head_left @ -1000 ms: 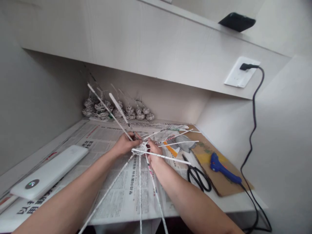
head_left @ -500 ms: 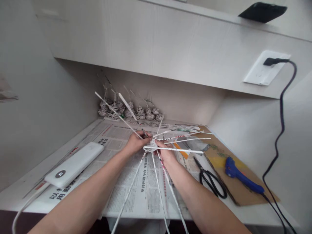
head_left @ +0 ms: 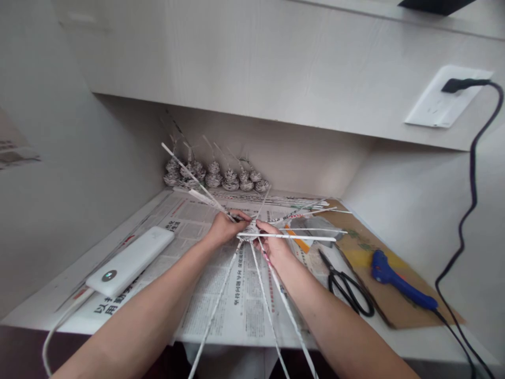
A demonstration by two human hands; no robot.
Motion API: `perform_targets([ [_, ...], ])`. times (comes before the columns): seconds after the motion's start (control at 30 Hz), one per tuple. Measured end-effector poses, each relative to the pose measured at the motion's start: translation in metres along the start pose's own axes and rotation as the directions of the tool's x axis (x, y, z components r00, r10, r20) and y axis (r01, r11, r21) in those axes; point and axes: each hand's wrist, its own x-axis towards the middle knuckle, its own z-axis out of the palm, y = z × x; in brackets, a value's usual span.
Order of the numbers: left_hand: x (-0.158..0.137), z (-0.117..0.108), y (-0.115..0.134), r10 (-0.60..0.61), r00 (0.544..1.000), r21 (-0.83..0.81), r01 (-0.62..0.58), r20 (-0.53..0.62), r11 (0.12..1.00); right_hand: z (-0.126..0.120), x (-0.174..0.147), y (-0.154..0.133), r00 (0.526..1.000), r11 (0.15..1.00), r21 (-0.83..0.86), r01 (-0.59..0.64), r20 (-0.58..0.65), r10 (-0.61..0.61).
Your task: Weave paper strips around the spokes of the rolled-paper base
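Note:
A small woven base of rolled newspaper (head_left: 248, 231) is held between my two hands over the newspaper-covered table. Long rolled-paper sticks fan out from it on all sides, several pointing down toward me. My left hand (head_left: 230, 225) is closed on the base's left edge, with sticks running up past its fingers. On the right edge, my right hand (head_left: 272, 241) pinches the weave between thumb and fingers. One white paper stick (head_left: 300, 238) lies across in front of the right hand. The fingertips under the base are partly hidden.
Several gourd-shaped woven paper pieces (head_left: 231, 180) stand along the back wall. A white power bank (head_left: 132, 260) with a cable lies at the left. Black scissors (head_left: 347, 289) and a blue glue gun (head_left: 402, 281) on cardboard (head_left: 418, 313) are at the right. An overhanging panel (head_left: 252, 63) is above.
The view has shifted slightly. A thick white paper stick by my left hand has swung down from its raised slant, lying lower and to the left. Both hands still hold the weave.

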Motion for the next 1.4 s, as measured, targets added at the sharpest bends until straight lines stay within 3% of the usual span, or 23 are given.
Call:
perform_targets([
  [0.13, 0.001, -0.003, -0.001, -0.027, 0.996, -0.024, 0.029, 0.085, 0.999, 0.004, -0.005, 0.0, 0.992, 0.99, 0.096, -0.101, -0.07, 0.108],
  [0.3, 0.002, -0.005, -0.006, -0.141, 0.989, -0.075, 0.143, 0.034, 0.987, 0.003, -0.005, 0.004, 0.998, 0.994, 0.101, -0.044, -0.04, 0.049],
  [0.6, 0.003, 0.005, -0.015, -0.091, 0.992, 0.012, 0.093, -0.092, 0.996, -0.003, 0.003, 0.017, 0.996, 0.996, -0.036, 0.079, -0.046, -0.081],
  [0.8, 0.003, 0.001, -0.015, -0.149, 0.989, -0.016, 0.149, -0.001, 0.989, -0.009, 0.01, 0.021, 0.987, 0.978, -0.152, 0.144, -0.056, -0.154],
  [1.03, 0.0, 0.004, -0.012, -0.251, 0.966, -0.084, 0.255, 0.059, 0.963, -0.01, 0.005, 0.018, 0.963, 0.945, -0.183, 0.27, 0.07, -0.261],
  [1.23, 0.0, 0.008, -0.014, -0.211, 0.976, -0.12, 0.216, 0.051, 0.969, -0.011, 0.009, 0.02, 0.987, 0.982, -0.103, 0.158, 0.039, -0.155],
  [1.4, 0.001, 0.007, -0.013, -0.294, 0.953, -0.087, 0.3, 0.077, 0.95, -0.01, 0.006, 0.017, 0.989, 0.972, -0.188, 0.144, 0.002, -0.146],
])
